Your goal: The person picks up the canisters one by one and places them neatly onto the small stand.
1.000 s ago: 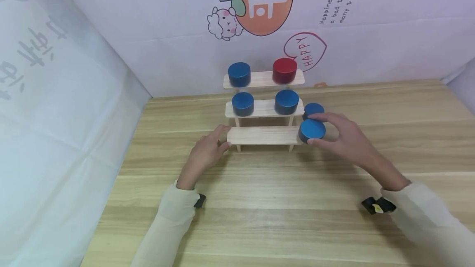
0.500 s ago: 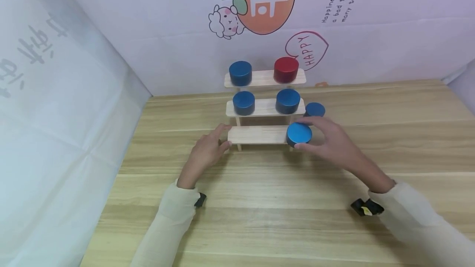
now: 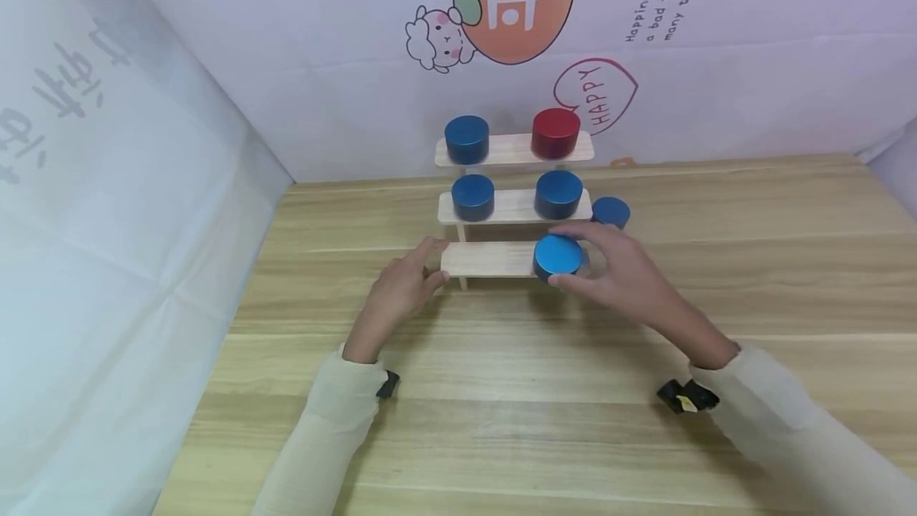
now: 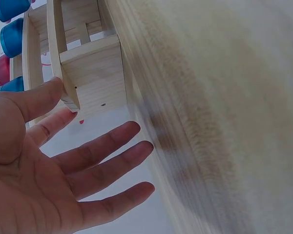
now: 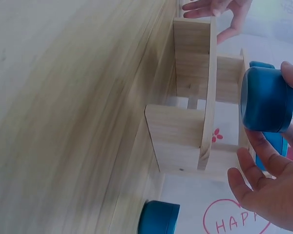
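A three-tier wooden display stand [image 3: 487, 259] stands on the table. My left hand [image 3: 399, 285] holds the left end of its lowest tier between thumb and index finger; the other fingers [image 4: 112, 170] are spread out straight. Between thumb and fingers, my right hand [image 3: 623, 273] grips a round blue tin [image 3: 557, 256] over the right part of that tier. A gap shows between this tin [image 5: 267, 99] and the board in the right wrist view. Blue tins [image 3: 473, 197] [image 3: 559, 194] sit on the middle tier. On the top tier are a blue tin [image 3: 467, 140] and a red tin [image 3: 555, 134].
Another blue tin [image 3: 611, 213] stands on the table right of the stand, partly behind my right hand. A white printed cloth [image 3: 344, 102] hangs behind the stand, and more white cloth [image 3: 143, 221] hangs at the left. The wooden table [image 3: 501, 420] stretches out in front.
My right hand has moved left with the blue tin, from beyond the lowest tier's right end to over its right part. The left hand keeps its hold on the stand.
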Action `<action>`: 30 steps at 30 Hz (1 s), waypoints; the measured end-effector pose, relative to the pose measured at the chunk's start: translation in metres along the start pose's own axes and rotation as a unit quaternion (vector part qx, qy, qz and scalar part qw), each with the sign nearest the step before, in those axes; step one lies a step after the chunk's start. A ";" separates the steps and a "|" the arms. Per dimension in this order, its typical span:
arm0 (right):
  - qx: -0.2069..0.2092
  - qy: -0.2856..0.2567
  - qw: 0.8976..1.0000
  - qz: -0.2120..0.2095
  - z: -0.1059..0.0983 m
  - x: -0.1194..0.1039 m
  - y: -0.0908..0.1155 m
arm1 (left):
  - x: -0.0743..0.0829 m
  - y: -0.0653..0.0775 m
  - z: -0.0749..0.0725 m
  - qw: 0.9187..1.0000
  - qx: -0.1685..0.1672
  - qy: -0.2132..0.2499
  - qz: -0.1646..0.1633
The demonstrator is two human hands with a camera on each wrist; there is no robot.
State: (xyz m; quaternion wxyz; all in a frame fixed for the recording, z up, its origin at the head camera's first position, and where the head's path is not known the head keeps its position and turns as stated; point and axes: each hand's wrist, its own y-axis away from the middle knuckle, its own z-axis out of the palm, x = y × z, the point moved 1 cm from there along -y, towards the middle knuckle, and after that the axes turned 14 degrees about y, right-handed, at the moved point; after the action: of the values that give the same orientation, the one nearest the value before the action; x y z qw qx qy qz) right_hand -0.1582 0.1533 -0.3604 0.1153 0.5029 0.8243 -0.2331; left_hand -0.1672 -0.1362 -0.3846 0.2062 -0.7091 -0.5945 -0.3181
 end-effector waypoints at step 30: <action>-0.018 -0.015 1.000 0.004 0.039 -0.045 -0.035 | 0.000 -0.001 -0.001 1.000 0.002 -0.006 -0.007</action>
State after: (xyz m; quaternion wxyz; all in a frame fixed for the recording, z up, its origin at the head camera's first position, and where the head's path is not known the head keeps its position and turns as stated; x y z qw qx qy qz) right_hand -0.1702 0.0856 -0.3652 0.1375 0.5005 0.8245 -0.2254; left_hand -0.1688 -0.1366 -0.3845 0.2024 -0.7064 -0.6012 -0.3139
